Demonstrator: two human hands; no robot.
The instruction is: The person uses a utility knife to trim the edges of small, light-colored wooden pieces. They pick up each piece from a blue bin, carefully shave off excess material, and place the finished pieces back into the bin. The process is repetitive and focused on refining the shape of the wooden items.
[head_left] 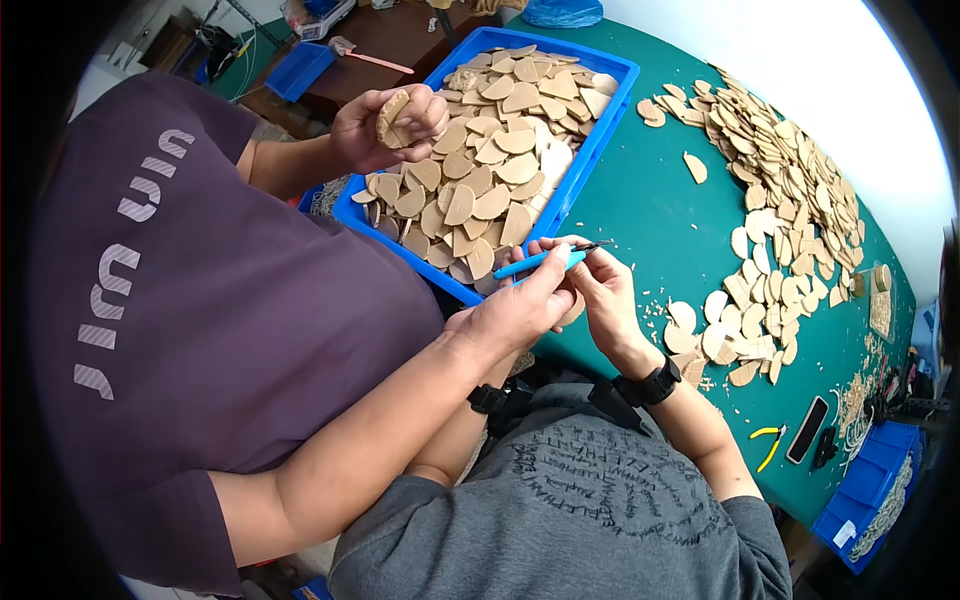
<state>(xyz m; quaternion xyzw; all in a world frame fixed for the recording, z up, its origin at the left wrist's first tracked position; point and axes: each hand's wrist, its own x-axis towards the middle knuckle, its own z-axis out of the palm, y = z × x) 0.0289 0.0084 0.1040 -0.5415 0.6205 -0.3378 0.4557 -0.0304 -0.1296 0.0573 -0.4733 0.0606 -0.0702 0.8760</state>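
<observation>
The blue-handled tool (528,265) lies at the grip of the right hand (601,285), over the near edge of the table (610,215), beside the blue tray (612,125)'s near corner. Fingers overlap there (a co-worker's hand (512,306) holds the handle too), so I cannot tell whether that grip pinches it. The left hand is mostly covered, its grip unreadable. A wooden piece (573,309) shows just beneath the right thumb.

Tan half-round wooden pieces (460,205) in blue rectangular plastic tray (620,98), my eleven o'clock; more pieces (790,165), one o'clock; yellow-handled metal pliers (770,452), three.
</observation>
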